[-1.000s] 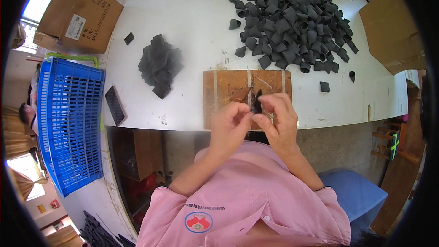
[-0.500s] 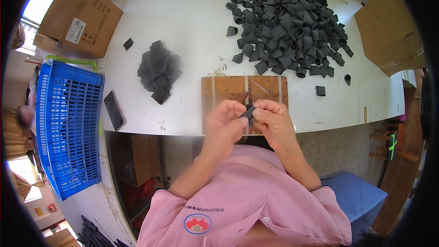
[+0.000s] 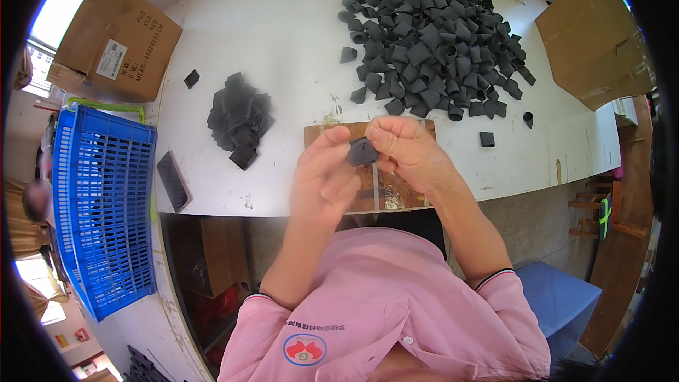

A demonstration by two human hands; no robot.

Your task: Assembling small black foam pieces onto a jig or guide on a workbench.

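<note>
A small dark grey, cloth-like piece (image 3: 362,152) is held up over the brown wooden board (image 3: 407,194), its broad, rounded face showing. My right hand (image 3: 409,150) pinches its right side between thumb and fingers. At its left edge are the bent fingers of my left hand (image 3: 324,178), closed around that side; the exact grip is partly hidden. On the white table beyond lies a big heap of similar folded, tube-like pieces (image 3: 431,42). A smaller pile of flat dark pieces (image 3: 239,114) sits to the left.
Single dark pieces lie apart, one at the left (image 3: 192,79) and one at the right (image 3: 486,139). A phone-like dark slab (image 3: 173,181) rests by the table's left edge. Cardboard boxes (image 3: 117,39) flank the table. A blue crate (image 3: 106,205) stands left; a blue stool (image 3: 555,301) stands right.
Both hands have risen off the board's middle and shifted left with the piece. The piece now shows a broader face, and the whole view has shifted slightly.
</note>
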